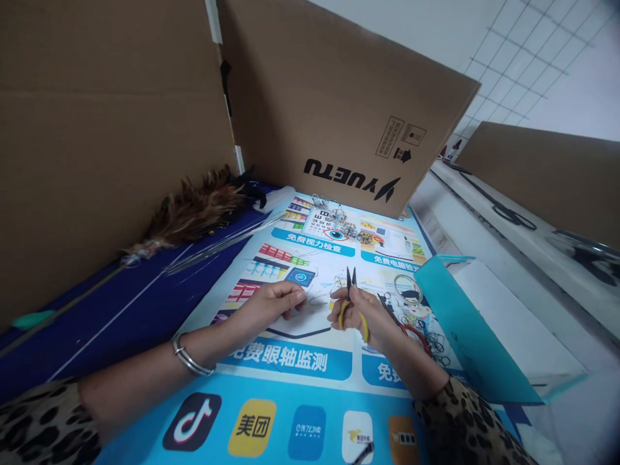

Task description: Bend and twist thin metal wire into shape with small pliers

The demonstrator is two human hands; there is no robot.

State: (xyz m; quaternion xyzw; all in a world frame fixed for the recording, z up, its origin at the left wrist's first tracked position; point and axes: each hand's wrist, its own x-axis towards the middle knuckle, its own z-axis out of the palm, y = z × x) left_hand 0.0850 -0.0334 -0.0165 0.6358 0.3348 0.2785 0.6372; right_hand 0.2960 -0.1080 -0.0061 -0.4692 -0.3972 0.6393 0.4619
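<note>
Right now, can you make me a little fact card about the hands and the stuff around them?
Left hand: thumb and fingers pinched together; can't tell what's between them
Right hand: holding yellow-handled scissors, dark blades pointing away from the person
Bracelet: silver, on the left wrist
Printed sheet: under both hands
YUETU cardboard: beyond the hands, lettering upside down
Feather duster: brown, to the left

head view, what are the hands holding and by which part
The right hand holds scissors around the yellow handles. The left hand is pinched, but whether it holds anything cannot be told.
</note>
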